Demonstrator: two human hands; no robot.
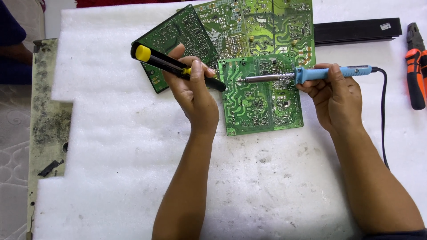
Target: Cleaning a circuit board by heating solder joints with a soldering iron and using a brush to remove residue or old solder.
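Observation:
My left hand [194,91] grips a black tool with a yellow cap [153,60], its dark tip resting at the left edge of a small green circuit board [262,109]. My right hand [334,95] holds a blue-handled soldering iron [311,74]; its metal tip touches the same board near its upper left, close to the other tool's tip. The board lies solder side up on white foam sheet [133,155].
A darker green board [178,33] and a larger light green board [262,26] lie behind the small one. A black bar [356,31] sits at the back right, orange-and-black pliers [416,66] at the far right. The iron's black cord [383,115] runs down the right side.

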